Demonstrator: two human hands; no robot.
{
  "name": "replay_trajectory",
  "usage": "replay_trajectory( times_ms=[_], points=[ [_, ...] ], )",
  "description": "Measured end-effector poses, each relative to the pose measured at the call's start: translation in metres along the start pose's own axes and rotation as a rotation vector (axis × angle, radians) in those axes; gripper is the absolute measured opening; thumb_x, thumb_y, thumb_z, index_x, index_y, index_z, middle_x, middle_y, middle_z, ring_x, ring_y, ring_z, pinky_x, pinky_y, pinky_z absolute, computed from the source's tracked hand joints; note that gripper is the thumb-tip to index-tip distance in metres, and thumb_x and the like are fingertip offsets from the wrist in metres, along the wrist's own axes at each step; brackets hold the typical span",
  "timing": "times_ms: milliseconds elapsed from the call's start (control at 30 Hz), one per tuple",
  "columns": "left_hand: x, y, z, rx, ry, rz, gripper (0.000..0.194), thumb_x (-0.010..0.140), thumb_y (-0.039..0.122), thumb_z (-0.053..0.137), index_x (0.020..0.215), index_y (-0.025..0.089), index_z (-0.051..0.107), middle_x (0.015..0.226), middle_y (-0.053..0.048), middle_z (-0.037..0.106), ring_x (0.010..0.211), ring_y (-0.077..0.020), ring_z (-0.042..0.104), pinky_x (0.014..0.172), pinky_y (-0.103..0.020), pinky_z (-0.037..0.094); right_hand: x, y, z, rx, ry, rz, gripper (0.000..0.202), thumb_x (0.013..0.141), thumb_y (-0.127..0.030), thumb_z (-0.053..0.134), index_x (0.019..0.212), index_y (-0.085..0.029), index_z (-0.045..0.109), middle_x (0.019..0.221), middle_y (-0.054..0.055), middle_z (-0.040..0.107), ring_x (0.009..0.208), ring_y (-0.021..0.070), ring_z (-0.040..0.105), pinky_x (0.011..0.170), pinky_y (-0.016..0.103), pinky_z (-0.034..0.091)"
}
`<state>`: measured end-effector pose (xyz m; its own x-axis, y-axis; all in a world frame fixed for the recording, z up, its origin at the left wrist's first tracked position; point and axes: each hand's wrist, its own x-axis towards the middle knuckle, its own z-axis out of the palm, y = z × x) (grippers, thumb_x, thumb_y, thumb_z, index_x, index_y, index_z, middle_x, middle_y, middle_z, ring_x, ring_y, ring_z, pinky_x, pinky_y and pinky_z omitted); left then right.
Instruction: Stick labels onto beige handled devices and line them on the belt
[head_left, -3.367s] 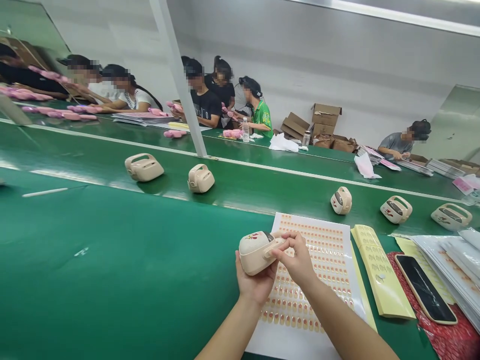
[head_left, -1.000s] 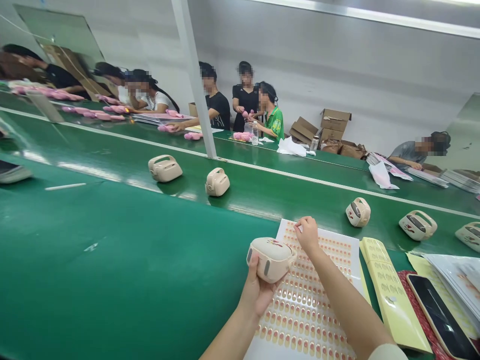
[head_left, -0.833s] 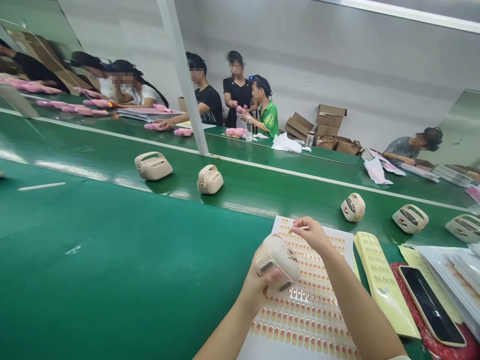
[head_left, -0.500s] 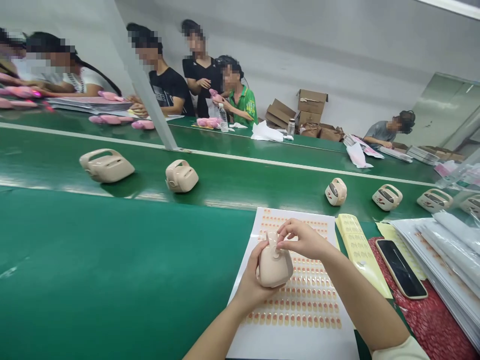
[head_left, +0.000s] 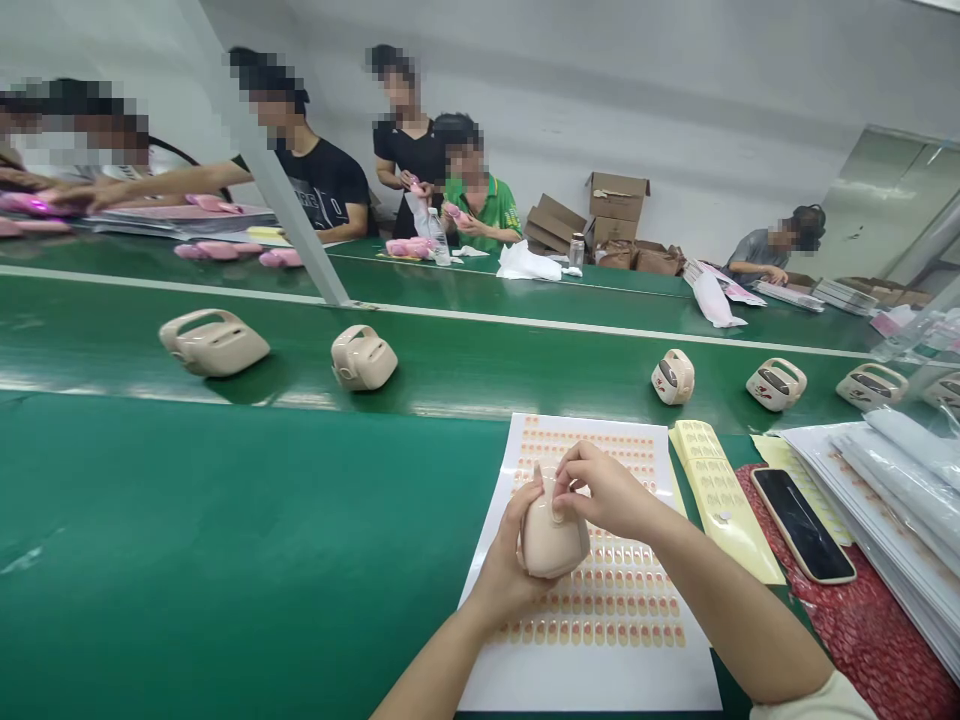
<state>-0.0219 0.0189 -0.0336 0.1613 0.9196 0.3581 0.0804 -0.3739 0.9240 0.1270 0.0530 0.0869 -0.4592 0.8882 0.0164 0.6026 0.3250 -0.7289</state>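
In my left hand [head_left: 506, 570] is a beige plastic housing with a loop handle [head_left: 551, 545], tilted with one end facing me. My left thumb lies along its left side by the handle. My right hand [head_left: 600, 490] has its fingers bent and bunched together, with the tips against the housing at the foot of the handle. Whatever may be between those fingertips is hidden. Under both hands lies a white sheet of small oval orange-and-yellow stickers [head_left: 622, 605].
Similar beige housings [head_left: 217, 345] stand along the green belt, some with dark panels [head_left: 776, 385]. To the right are a yellow sticker strip [head_left: 724, 490], a phone [head_left: 802, 525], red bubble wrap [head_left: 862, 630] and stacked sheets [head_left: 885, 520]. Several people work across the belt.
My right fingertips have curled and moved slightly lower on the housing, which is turned a little. Across the belt, a person in black has stretched an arm out to the left.
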Motion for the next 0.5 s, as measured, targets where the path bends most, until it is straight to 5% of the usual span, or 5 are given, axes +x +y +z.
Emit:
replay_trajectory(
  times_ms=[500],
  points=[
    [-0.002,0.001,0.0,0.151,-0.021,0.059,0.076,0.06,0.013,0.065,0.125,0.031,0.029,0.133,-0.008,0.034,0.12,-0.0314,0.036,0.093,-0.047,0.038,-0.014,0.009,0.013,-0.063,0.132,-0.1,0.012,0.073,-0.006,0.057,0.068,-0.017,0.056,0.091,0.004,0.053,0.085,0.0167,0.056,0.076,0.034,0.048]
  ],
)
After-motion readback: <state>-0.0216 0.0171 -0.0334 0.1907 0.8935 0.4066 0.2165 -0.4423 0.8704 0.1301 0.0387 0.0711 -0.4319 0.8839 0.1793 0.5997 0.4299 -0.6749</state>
